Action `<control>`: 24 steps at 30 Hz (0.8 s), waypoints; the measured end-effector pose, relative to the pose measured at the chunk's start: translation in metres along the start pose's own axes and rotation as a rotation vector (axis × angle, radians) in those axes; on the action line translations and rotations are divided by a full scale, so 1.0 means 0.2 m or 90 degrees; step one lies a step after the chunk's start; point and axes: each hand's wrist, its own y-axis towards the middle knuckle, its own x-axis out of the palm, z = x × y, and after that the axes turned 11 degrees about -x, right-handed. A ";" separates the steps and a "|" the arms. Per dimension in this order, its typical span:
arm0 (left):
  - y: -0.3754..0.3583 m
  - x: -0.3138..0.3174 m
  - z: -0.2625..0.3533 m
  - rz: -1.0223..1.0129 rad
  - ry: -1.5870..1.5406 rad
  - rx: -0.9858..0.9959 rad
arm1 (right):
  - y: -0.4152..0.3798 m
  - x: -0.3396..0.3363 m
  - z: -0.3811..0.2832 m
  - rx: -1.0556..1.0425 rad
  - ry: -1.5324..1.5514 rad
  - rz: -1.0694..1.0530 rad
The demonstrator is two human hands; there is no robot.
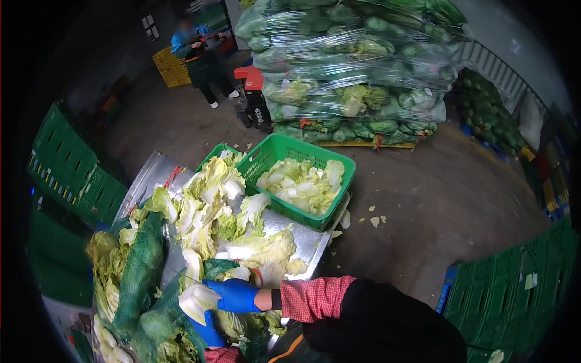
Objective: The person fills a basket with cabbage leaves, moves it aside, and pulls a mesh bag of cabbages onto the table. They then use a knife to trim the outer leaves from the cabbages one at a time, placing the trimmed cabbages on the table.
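A head of napa cabbage (pixel 198 304) lies on its side at the near edge of the metal table (pixel 305 257), its white base toward my hands. My left hand (pixel 207 328), in a blue glove, grips it from below. My right hand (pixel 237 295), also blue-gloved, is closed at the cabbage's upper side. From its fingers a thin blade, seemingly a knife (pixel 192 278), points to the left; its handle is hidden. Loose cabbage leaves (pixel 209 193) are piled beyond my hands. Green mesh sacks (pixel 142 272) with cabbages lie to the left.
A green crate (pixel 278 212) of trimmed leaves stands at the table's far right corner. Behind it rises a wrapped stack of cabbage sacks (pixel 357 72). Green crates stand left (pixel 66 157) and right (pixel 514 296). A person (pixel 203 66) stands near a red pallet jack (pixel 251 78).
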 end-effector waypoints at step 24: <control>0.01 -0.03 0.30 -0.155 -0.530 -0.130 | 0.25 0.08 -0.07 -0.074 0.094 -0.073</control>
